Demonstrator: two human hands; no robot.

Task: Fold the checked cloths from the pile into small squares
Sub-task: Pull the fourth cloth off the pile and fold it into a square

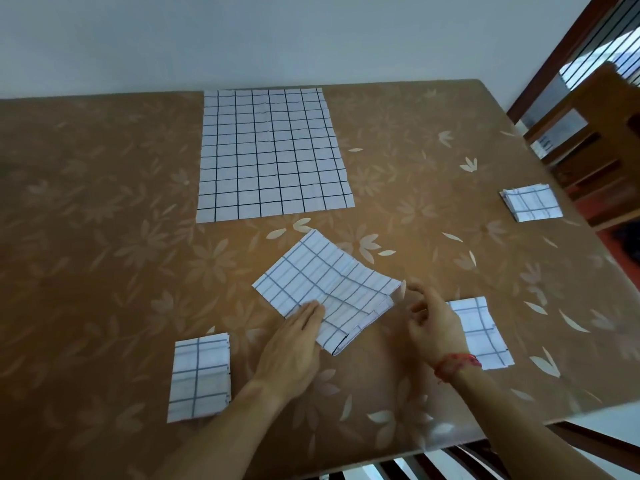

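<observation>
At near centre of the table (104, 202), half-folded cloth (325, 289) pinned under the flat left hand (294, 344), fingers straight; right hand (433, 323) just beside it, loosely curled, gripping nothing. Already folded small, by the look: near-left square (199, 375), near-right square (485, 334), far-right square (531, 202). Needs further folds here, then the flat pile (273, 150) at far centre.

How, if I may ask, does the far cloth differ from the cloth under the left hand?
The far cloth lies spread flat, square to the table; the near cloth is folded smaller and lies askew, the left hand pressing it. Both are white with dark checks.
</observation>
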